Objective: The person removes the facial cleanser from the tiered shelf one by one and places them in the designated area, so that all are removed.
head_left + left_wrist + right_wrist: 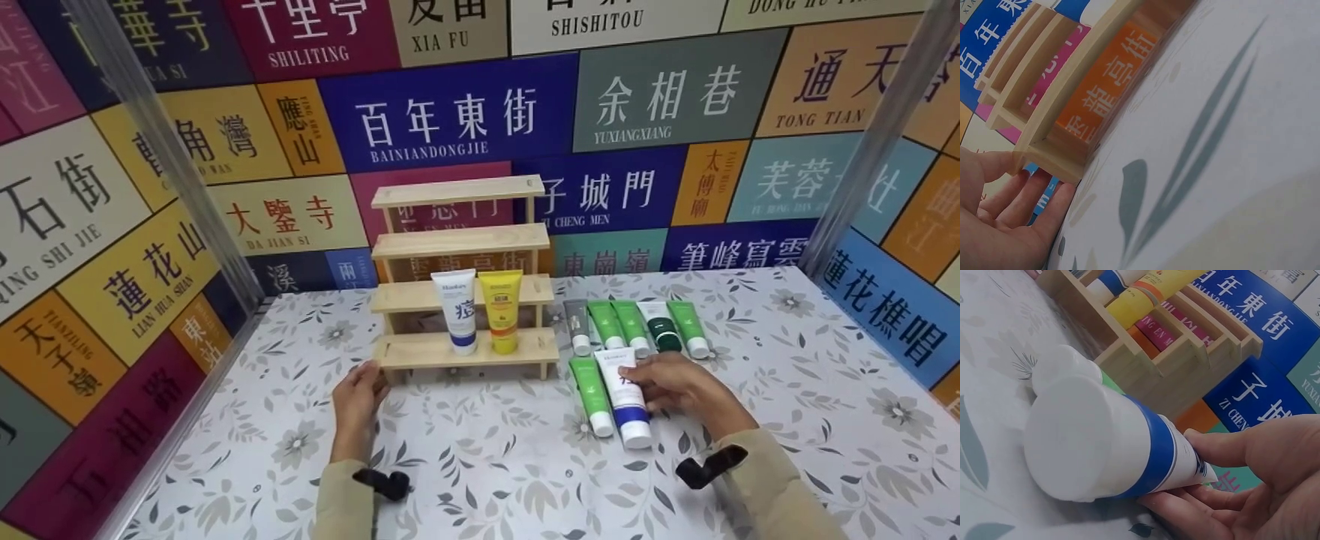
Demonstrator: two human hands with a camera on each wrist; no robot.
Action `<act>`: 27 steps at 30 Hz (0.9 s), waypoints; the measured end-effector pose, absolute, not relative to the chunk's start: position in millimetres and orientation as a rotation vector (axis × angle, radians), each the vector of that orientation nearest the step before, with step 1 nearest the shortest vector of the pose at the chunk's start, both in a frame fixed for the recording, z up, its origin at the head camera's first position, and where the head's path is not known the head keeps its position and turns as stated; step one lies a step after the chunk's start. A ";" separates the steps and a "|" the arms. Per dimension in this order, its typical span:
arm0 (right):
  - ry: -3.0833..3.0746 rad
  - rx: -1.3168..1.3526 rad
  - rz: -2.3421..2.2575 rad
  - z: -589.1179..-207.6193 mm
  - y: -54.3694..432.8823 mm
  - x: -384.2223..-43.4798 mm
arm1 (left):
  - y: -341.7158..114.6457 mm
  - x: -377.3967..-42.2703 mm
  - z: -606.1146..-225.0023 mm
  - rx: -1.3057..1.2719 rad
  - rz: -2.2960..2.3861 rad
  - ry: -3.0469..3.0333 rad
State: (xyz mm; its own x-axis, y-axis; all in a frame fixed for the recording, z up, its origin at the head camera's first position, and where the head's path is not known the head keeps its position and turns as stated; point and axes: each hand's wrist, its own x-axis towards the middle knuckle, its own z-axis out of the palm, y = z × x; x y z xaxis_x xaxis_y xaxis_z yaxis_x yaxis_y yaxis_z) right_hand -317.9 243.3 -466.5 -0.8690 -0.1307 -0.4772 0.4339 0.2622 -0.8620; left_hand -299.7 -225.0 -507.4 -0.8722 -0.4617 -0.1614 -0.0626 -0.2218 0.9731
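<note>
A white squeeze tube with a blue band (630, 401) is pinched between the thumb and fingers of my right hand (679, 386). Its white cap (1067, 439) faces the camera in the right wrist view. A green tube (591, 394) lies right beside it on the table. My left hand (358, 397) holds the left end of a four-step wooden stand (397, 352), thumb (1002, 163) at the corner of the lowest step and fingers by its leg. On that lowest step stand a white-and-blue tube (457, 311) and a yellow tube (501, 311), caps down, leaning back.
Behind the held tube, a row lies on the floral tabletop (510, 465): a grey tube (577, 326), several green tubes (686, 328) and a white-and-dark-green tube (663, 326). A wall of coloured sign panels (450, 112) rises behind the stand, with clear upright posts at the corners.
</note>
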 end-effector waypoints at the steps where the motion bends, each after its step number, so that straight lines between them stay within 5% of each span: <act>1: 2.085 0.270 -1.640 -466.6 242.8 -318.0 | -224.9 -299.8 -507.5 0.621 -2.179 -1.763; 27: 2.196 0.327 -1.583 -464.6 242.5 -315.3 | -222.5 -298.6 -505.2 0.655 -2.155 -1.778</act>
